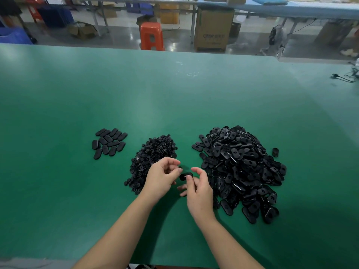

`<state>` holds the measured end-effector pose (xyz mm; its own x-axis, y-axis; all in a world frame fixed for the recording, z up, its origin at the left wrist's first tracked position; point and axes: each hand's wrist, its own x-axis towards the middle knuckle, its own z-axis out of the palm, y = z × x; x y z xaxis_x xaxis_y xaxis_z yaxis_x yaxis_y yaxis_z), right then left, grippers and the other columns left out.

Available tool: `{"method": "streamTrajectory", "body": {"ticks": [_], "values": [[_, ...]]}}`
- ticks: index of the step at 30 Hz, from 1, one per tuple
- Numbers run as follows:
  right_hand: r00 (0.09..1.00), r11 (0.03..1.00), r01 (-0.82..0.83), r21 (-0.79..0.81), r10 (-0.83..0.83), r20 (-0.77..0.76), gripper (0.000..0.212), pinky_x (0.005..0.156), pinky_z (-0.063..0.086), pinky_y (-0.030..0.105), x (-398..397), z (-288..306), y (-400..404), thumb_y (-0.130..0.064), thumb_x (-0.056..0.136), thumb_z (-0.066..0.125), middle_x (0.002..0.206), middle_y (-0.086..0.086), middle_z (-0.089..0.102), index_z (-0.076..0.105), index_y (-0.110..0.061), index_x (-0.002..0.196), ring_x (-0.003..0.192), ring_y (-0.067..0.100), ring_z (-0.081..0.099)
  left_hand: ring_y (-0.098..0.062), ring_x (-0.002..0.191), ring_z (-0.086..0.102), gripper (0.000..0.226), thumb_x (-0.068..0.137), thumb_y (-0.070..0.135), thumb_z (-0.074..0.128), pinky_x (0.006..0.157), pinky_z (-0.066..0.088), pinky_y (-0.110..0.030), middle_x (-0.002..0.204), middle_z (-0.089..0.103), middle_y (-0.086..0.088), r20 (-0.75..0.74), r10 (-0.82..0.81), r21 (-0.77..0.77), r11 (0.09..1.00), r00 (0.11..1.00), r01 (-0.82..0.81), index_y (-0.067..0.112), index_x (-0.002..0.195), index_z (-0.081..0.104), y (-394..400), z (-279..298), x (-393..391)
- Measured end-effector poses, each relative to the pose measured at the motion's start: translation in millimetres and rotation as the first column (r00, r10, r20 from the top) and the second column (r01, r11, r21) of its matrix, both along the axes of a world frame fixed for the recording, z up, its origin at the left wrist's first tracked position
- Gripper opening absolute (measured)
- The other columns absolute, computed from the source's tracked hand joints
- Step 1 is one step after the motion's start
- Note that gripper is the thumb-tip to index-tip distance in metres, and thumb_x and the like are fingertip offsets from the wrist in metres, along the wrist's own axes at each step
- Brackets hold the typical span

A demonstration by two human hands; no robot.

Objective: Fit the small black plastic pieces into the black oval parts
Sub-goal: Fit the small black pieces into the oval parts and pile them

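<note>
A heap of small black plastic pieces [153, 154] lies in the middle of the green table [174, 98]. To its right sits a large pile of black oval parts [242, 167]. Between the two heaps, above the table, my right hand [198, 193] pinches one black oval part [186, 176] between thumb and fingers. Just left of that part, my left hand [163, 177] has its fingers curled and pinches a small black piece [180, 167] at the fingertips. A flat group of several oval parts [109, 142], smooth side up, lies apart at the left.
A single black part [275, 152] lies just right of the big pile. Black cables [343, 76] rest at the table's far right edge. Beyond the table's far edge stand an orange stool [151, 35] and a cardboard box [212, 29] on the floor.
</note>
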<state>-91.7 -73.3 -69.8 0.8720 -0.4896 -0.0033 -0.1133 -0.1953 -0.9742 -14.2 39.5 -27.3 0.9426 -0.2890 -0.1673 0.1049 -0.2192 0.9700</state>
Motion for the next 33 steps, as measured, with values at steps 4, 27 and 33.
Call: {"method": "streamTrajectory", "body": {"ticks": [4,27,33], "values": [[1.000,1.000,0.004,0.007,-0.004,0.001,0.021,0.063,0.054,0.019,-0.4,1.8,0.7,-0.019,0.106,0.050,0.080,-0.007,0.075,0.054,-0.040,0.106,0.062,0.010,0.071,-0.009,0.055,0.055,0.011,0.091,0.003,0.072,0.054,0.049,-0.021,0.069,0.068,0.003,-0.014,-0.012,-0.017,1.000,1.000,0.012,0.014,0.091,0.075,1.1,2.1,-1.8],[0.999,0.997,0.027,0.073,-0.025,-0.025,0.019,0.067,0.061,0.043,-0.5,0.8,-1.7,-0.017,0.106,0.046,0.084,0.000,0.075,0.054,-0.034,0.103,0.069,0.018,0.074,-0.003,0.056,0.057,0.018,0.091,0.014,0.073,0.060,0.053,-0.026,0.068,0.072,0.008,0.079,-0.021,0.225,0.974,0.997,0.003,0.026,0.078,0.076,-8.1,0.9,-10.0],[0.999,0.999,0.038,-0.020,-0.038,-0.034,0.016,0.066,0.054,0.021,-1.3,4.4,-1.8,-0.015,0.104,0.050,0.084,-0.012,0.073,0.056,-0.030,0.104,0.073,0.003,0.069,0.002,0.062,0.060,0.019,0.090,0.014,0.071,0.059,0.045,-0.010,0.069,0.070,0.014,0.154,-0.017,0.297,0.955,0.988,-0.030,0.027,0.077,0.073,-12.6,5.0,-16.0]]}}
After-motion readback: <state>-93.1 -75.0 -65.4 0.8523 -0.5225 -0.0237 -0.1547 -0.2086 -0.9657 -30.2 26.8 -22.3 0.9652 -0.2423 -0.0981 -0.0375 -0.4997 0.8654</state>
